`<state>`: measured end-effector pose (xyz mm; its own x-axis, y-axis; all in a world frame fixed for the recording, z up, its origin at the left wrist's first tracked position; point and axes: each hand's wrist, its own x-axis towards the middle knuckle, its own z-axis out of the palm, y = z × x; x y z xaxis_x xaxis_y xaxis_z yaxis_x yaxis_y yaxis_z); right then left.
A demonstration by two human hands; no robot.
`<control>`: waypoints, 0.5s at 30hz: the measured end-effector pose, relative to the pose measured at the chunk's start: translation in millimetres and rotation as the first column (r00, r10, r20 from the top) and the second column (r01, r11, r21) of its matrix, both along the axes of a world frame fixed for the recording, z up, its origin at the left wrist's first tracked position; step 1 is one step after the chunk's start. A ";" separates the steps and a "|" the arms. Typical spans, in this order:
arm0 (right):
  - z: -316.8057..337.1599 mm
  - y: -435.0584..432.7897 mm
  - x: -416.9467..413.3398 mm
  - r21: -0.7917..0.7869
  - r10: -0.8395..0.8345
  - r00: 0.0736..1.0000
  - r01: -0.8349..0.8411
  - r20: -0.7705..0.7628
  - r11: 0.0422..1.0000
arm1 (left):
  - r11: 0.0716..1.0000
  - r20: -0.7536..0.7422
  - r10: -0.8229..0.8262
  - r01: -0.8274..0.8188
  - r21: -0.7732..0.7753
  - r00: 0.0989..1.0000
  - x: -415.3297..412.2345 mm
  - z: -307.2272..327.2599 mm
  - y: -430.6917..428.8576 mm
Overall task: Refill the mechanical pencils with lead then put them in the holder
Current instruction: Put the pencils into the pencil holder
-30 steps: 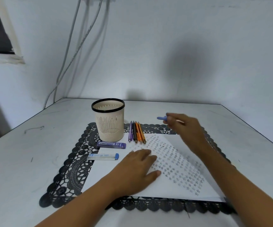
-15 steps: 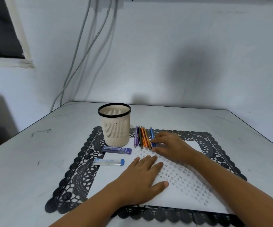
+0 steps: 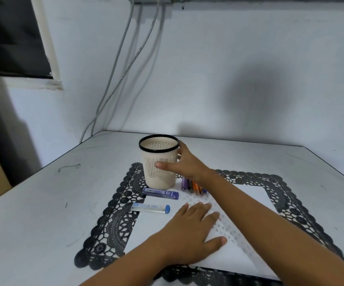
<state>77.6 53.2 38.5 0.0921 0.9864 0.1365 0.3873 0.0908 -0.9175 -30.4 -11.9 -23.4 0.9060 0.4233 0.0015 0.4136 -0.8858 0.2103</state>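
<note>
A cream slotted holder with a black rim stands at the far left of a black lace mat. My right hand is wrapped round the holder's right side, with the thumb across its front and the fingers behind it. Several mechanical pencils, purple, black, orange and blue, lie side by side just right of the holder, partly hidden under my right wrist. My left hand lies flat with spread fingers on a white patterned sheet of paper.
Two lead cases lie in front of the holder: a dark blue one and a clear one with a blue cap. The grey table meets a white wall at the back, where cables hang down.
My right hand laid a blue pencil down beside the others, then moved left and took hold of the holder. My left hand stayed flat on the paper.
</note>
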 end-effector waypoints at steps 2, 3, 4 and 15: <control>-3.4 9.2 -10.5 0.061 -0.022 0.997 0.027 -0.077 0.998 | 1.000 0.025 -0.009 0.009 0.018 1.000 0.2 -3.4 2.0; -5.5 12.7 -13.6 0.071 -0.041 0.993 0.048 -0.109 0.996 | 1.000 0.029 -0.010 0.009 0.022 1.000 0.6 -4.3 2.4; -7.8 17.2 -15.7 0.074 -0.053 0.990 0.063 -0.133 0.995 | 1.000 0.031 -0.008 0.007 0.023 0.999 0.6 -4.2 2.7; 32.9 -17.6 12.2 0.258 0.054 0.966 0.014 -0.254 0.966 | 1.000 -0.018 0.006 -0.006 -0.021 1.000 -2.4 5.4 -0.5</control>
<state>89.7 35.7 71.4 0.1384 0.9232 0.3585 0.1371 0.3406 -0.9301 -32.8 -12.4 -18.0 0.9033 0.4284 -0.0238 0.4227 -0.8789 0.2211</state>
